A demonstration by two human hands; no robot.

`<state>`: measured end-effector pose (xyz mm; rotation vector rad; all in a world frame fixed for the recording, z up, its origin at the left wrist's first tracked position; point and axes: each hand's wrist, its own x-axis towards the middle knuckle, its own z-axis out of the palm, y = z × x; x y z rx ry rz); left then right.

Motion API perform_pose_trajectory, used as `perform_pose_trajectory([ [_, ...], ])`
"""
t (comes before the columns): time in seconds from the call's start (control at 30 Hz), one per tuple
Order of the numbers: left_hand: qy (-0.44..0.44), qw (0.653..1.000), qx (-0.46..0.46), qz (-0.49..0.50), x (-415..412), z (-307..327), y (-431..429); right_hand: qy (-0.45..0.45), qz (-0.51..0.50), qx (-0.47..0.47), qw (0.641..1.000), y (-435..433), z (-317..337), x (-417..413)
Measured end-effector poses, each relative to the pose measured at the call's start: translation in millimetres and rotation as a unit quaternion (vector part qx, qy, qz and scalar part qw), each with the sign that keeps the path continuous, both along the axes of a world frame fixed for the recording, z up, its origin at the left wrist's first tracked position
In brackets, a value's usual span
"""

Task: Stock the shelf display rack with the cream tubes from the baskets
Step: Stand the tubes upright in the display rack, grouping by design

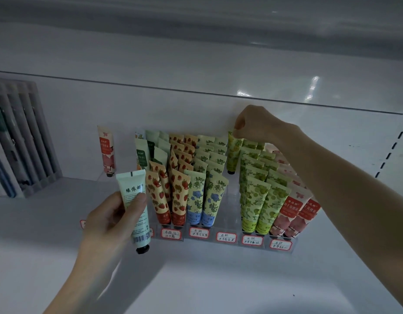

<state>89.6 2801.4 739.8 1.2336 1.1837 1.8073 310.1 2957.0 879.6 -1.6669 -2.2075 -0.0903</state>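
Far to the left of the clear rack (227,217) I see a grey holder with slats (21,137) sitting on the white shelf (218,279). Just left of the rack, one pink tube (107,150) stands alone with its cap down. In front of the rack's left end, the left hand (110,220) grips a mint green tube (134,207), with the thumb across its front. This tube is tilted a little and its black cap points down. Inside the rack come rows of strawberry tubes (160,198), then blue flower tubes (197,200). At the back of the rack, in the lane between the blue flower tubes and the green tubes (261,200), the right hand (252,123) pinches the top of a yellow tube (232,152). That tube stands up straight, cap down. The pink and red tubes (291,214) fill the rack's right end. Small labels with red edges (226,237) run along the rack's front.
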Motion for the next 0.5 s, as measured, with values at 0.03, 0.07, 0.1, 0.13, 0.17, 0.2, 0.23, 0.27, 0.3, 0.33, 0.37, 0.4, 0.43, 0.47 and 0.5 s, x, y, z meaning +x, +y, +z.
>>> perform_pose_trajectory([
  [0.03, -0.003, 1.000, -0.001, 0.000, 0, 1, 0, -0.003, -0.001, 0.001, 1.000, 1, 0, 0],
  [0.07, -0.005, 1.000, -0.001, -0.002, 0, 1, 0, -0.007, -0.003, 0.001, 1.000, 3, 0, 0],
  [0.1, -0.005, 1.000, -0.001, -0.005, 0, 2, 0, -0.011, -0.006, -0.002, 1.000, 4, 0, 0],
  [0.13, -0.005, 1.000, -0.001, -0.006, 1, 2, -1, -0.015, -0.008, -0.005, 1.000, 5, 0, 0],
  [0.17, -0.006, 1.000, -0.002, -0.008, 0, 2, -1, -0.016, -0.009, -0.006, 1.000, 7, -1, 0],
  [0.2, -0.008, 1.000, -0.002, -0.007, 0, 2, -1, -0.017, -0.010, -0.006, 1.000, 8, -1, -1],
  [0.23, -0.007, 1.000, -0.003, -0.005, 0, 2, -1, -0.017, -0.012, -0.002, 1.000, 9, -2, -1],
  [0.27, -0.003, 1.000, -0.003, -0.001, 0, 2, -2, -0.019, -0.015, 0.002, 1.000, 10, -3, 0],
  [0.3, 0.001, 1.000, -0.003, 0.002, 0, 2, -1, -0.022, -0.018, 0.002, 1.000, 11, -5, 0],
  [0.33, 0.003, 1.000, -0.004, 0.004, 0, 3, -1, -0.027, -0.019, -0.004, 0.999, 12, -8, 0],
  [0.37, 0.002, 1.000, -0.006, 0.007, 1, 3, -2, -0.032, -0.019, -0.013, 0.999, 12, -11, 0],
  [0.4, 0.001, 1.000, -0.008, 0.008, 1, 3, -1, -0.036, -0.020, -0.023, 0.999, 13, -15, 1],
  [0.43, 0.001, 1.000, -0.010, 0.008, 1, 3, -1, -0.037, -0.022, -0.034, 0.999, 14, -18, 1],
  [0.47, 0.002, 1.000, -0.011, 0.009, 1, 4, -1, -0.033, -0.026, -0.043, 0.998, 14, -20, 1],
  [0.5, 0.004, 1.000, -0.012, 0.008, 0, 3, -1, -0.027, -0.030, -0.054, 0.998, 14, -21, 1],
])
